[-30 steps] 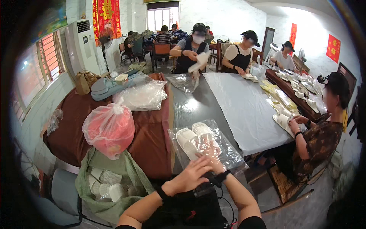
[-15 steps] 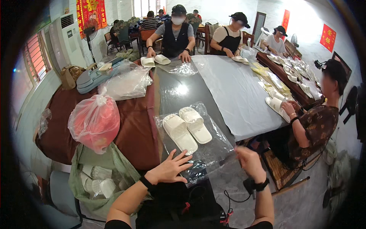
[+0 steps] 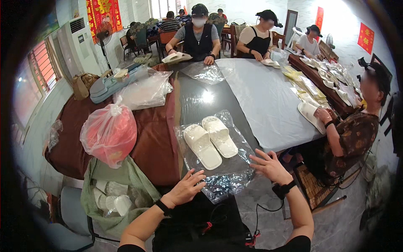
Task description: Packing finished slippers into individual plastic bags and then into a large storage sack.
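Note:
A pair of white open-toe slippers lies side by side in a clear plastic bag on the dark tabletop in front of me: the left slipper (image 3: 203,148) and the right slipper (image 3: 220,137). Creases and glare run over the near part of the clear bag (image 3: 228,181), which hangs past the table's near edge. My left hand (image 3: 186,188) is open, its fingertips at the bag's near left edge. At the right edge of the bag, my right hand (image 3: 273,166) is open too, with its fingers spread against the film.
To the left, a green sack (image 3: 94,168) holds more white slippers, below a tied bag with pink contents (image 3: 110,136). Empty-looking clear bags (image 3: 145,90) lie beyond. Co-workers handle slippers across the table and at the right, beside a light grey cloth (image 3: 260,101).
My right hand has gone from closed at the bag's right corner to open and spread. My left hand has drawn back toward the near edge. Across the table, a co-worker has lifted slippers.

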`<action>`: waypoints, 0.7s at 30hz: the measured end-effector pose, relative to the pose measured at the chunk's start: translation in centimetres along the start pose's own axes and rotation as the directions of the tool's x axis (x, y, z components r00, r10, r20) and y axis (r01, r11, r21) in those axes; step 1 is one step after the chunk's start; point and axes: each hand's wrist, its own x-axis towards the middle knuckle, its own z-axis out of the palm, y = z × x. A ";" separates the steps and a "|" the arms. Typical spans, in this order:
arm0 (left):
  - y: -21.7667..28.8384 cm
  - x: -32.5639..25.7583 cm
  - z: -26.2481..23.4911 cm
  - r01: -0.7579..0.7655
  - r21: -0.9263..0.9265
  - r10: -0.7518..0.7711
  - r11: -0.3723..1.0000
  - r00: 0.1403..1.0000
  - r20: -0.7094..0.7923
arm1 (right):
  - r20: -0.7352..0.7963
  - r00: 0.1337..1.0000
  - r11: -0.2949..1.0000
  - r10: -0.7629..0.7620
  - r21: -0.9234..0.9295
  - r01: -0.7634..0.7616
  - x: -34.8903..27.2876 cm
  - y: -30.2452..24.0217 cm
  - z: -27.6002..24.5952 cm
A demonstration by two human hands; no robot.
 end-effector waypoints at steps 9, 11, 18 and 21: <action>0.1 -1.0 -1.5 0.161 -0.329 -0.282 0.930 0.889 -0.362 | -0.178 0.935 0.751 0.307 0.648 -0.124 1.0 -0.8 2.2; 0.4 -1.5 -1.7 0.218 -0.344 -0.352 0.913 0.848 -0.397 | -0.133 0.900 0.622 0.414 0.763 -0.174 2.0 -1.2 2.5; 0.2 -0.3 -0.2 0.451 -0.481 -0.643 0.752 0.663 -0.383 | -0.232 0.788 0.795 0.570 0.400 -0.456 5.3 -2.8 4.8; 0.0 0.0 -0.8 0.553 -0.503 -0.735 0.664 0.606 -0.304 | -0.491 0.830 0.953 0.265 0.000 -0.304 7.1 -5.8 2.7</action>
